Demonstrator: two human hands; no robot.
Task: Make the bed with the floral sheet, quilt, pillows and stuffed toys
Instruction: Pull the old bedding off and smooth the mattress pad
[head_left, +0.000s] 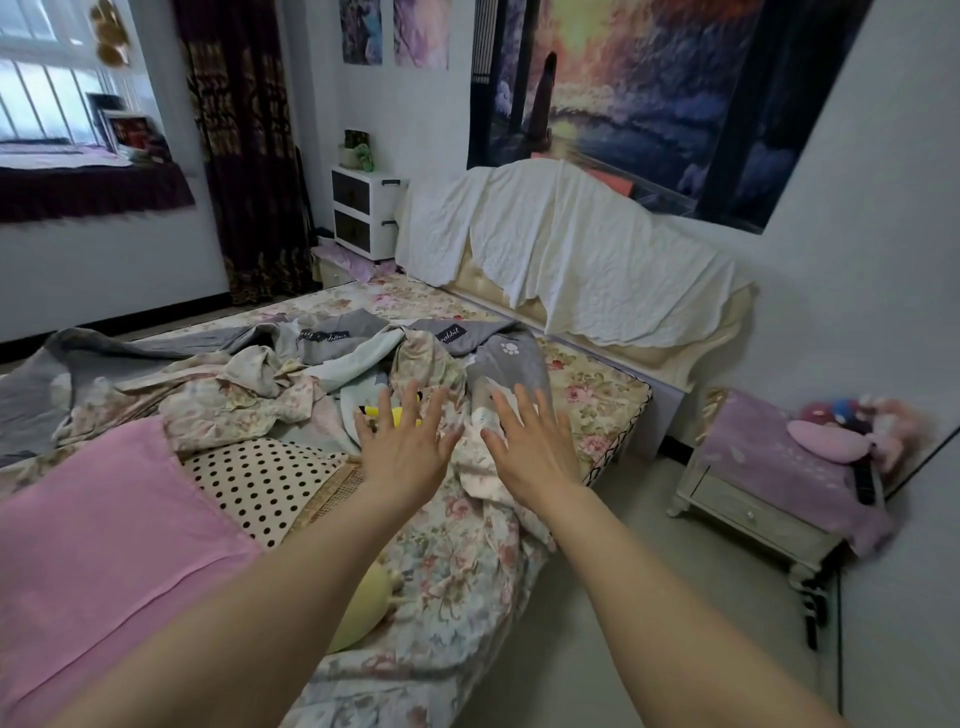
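Note:
The bed (597, 387) is unmade under its floral sheet (415, 296). A crumpled floral and grey quilt (223, 384) lies heaped across the middle. Both my arms stretch out over it. My left hand (402, 447) and my right hand (530, 449) hover with fingers spread and straight, holding nothing. A yellow stuffed toy (392, 415) peeks out just beyond my left fingers. Another pale yellow toy (363, 605) lies under my left forearm. A polka-dot pillow (260, 483) and a pink pillow (104, 545) lie at the near left.
A white cloth drapes the headboard (571, 244). A bedside table (769, 499) with a purple cover and pink plush toys (841, 431) stands on the right. White drawers (363, 213) stand at the far corner. Bare floor runs along the bed's right side.

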